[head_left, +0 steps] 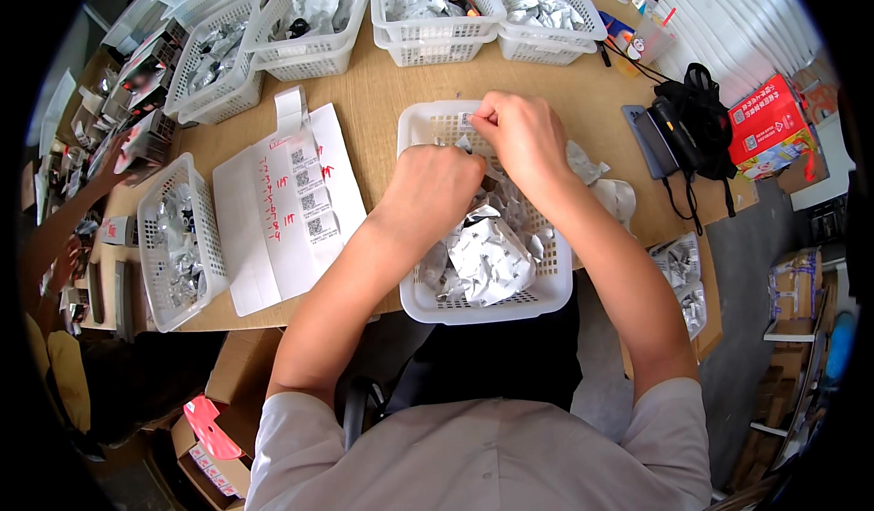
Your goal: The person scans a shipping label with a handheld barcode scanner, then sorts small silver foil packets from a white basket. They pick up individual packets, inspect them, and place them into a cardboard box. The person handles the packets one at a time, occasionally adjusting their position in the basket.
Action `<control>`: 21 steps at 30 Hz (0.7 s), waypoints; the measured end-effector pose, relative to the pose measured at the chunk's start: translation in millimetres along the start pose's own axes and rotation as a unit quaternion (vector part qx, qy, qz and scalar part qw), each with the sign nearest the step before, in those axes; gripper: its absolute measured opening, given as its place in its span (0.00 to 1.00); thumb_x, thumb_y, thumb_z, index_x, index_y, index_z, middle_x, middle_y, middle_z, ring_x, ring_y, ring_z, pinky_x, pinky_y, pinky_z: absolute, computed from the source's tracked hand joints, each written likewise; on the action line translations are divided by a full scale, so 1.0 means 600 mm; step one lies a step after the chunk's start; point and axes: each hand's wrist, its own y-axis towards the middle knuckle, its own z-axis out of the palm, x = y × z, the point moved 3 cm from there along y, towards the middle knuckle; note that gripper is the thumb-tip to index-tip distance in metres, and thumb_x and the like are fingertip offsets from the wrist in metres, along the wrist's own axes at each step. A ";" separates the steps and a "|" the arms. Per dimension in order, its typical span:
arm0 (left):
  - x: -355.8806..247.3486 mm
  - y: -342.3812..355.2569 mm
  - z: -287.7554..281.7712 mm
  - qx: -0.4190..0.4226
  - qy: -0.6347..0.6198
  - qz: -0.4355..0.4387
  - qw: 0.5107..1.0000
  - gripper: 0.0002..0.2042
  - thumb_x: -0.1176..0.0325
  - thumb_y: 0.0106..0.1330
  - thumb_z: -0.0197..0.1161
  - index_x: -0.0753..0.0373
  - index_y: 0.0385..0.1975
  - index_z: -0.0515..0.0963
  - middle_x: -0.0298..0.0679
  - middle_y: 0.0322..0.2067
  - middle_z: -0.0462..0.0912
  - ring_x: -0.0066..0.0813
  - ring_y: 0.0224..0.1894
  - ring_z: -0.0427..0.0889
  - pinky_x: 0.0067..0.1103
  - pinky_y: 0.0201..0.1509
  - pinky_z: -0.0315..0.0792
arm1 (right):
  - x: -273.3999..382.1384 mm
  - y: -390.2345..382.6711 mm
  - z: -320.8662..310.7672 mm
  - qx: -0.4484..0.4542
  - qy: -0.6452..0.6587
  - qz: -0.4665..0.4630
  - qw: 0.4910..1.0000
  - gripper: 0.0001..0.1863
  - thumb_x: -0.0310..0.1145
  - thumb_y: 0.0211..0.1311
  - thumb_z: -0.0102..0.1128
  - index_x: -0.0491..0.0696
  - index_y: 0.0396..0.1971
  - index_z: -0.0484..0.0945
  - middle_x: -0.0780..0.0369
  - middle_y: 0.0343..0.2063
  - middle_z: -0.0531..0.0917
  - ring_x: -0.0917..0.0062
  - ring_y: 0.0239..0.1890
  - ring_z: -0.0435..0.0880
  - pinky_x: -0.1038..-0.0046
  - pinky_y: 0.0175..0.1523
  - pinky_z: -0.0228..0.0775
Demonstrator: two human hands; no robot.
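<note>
In front of me a white plastic basket [484,308] holds crumpled white and silver wrappers [489,260]. My left hand [435,186] is curled closed over the upper middle of the basket; whatever lies in its fingers is hidden. To its right and a little higher, my right hand [514,133] has thumb and forefinger pinched beside a small white label [465,121] at the basket's back wall; I cannot make out what they grip. More loose wrappers [612,201] lie just right of the basket.
Baskets of wrapped items [309,56] line the back and left. Label sheets [250,265] lie left of me. A phone [648,147], black straps [706,110] and a red box [769,128] sit right. Another person's arm [68,215] reaches in at far left.
</note>
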 end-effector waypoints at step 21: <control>0.001 0.003 0.006 0.016 0.010 -0.017 1.000 0.03 0.71 0.63 0.68 0.60 0.27 0.84 0.45 0.23 0.87 0.48 0.29 0.90 0.39 0.35 0.83 | -0.020 0.033 0.019 0.055 -0.061 -0.054 0.995 0.18 0.34 0.61 0.80 0.46 0.49 0.88 0.54 0.41 0.91 0.54 0.47 0.91 0.54 0.52 0.83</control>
